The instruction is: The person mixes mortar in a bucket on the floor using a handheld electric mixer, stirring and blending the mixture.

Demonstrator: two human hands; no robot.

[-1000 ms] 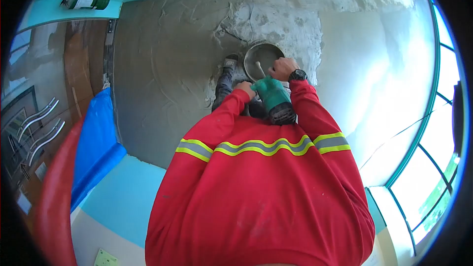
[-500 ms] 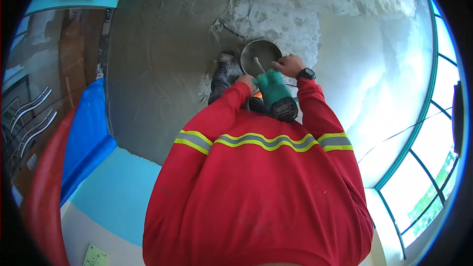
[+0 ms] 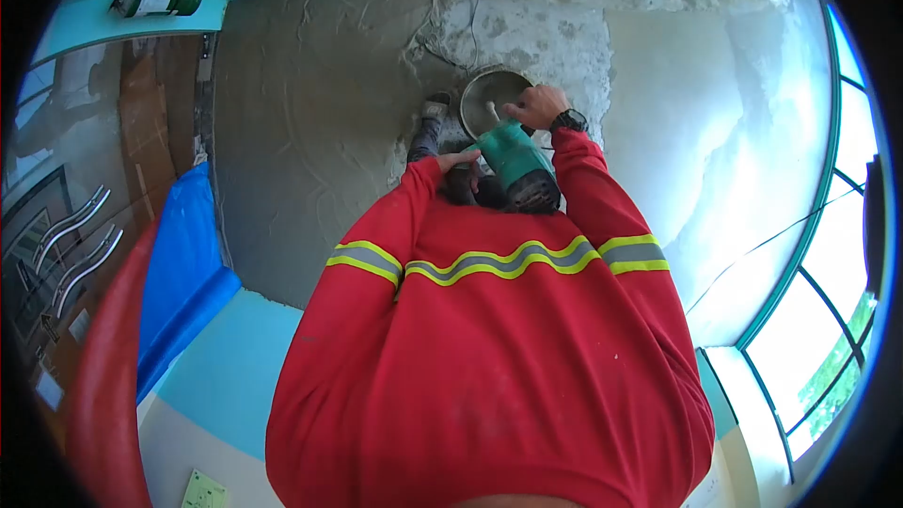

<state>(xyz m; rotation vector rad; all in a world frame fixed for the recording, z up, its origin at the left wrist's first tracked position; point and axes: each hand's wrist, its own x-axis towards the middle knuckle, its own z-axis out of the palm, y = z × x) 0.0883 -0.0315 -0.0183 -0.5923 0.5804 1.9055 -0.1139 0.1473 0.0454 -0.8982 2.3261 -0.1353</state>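
Shifted outward, the left hand (image 3: 458, 161) shows unclear finger closure; the right hand (image 3: 538, 106) clamps the green, black-ended handheld mixer (image 3: 513, 155) between them, its pale rod (image 3: 492, 112) best steadied clear of the round grey bucket's rim (image 3: 465, 94)

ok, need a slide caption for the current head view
Left hand beside a green power tool, right hand at its front end, shaft reaching into a round bucket.

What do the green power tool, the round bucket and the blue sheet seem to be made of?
The green power tool looks like moulded hard plastic, matte, with a slotted black end. The round bucket could be plastic or metal; a dull grey coating hides which. The blue sheet is probably smooth plastic, judging by its folds.
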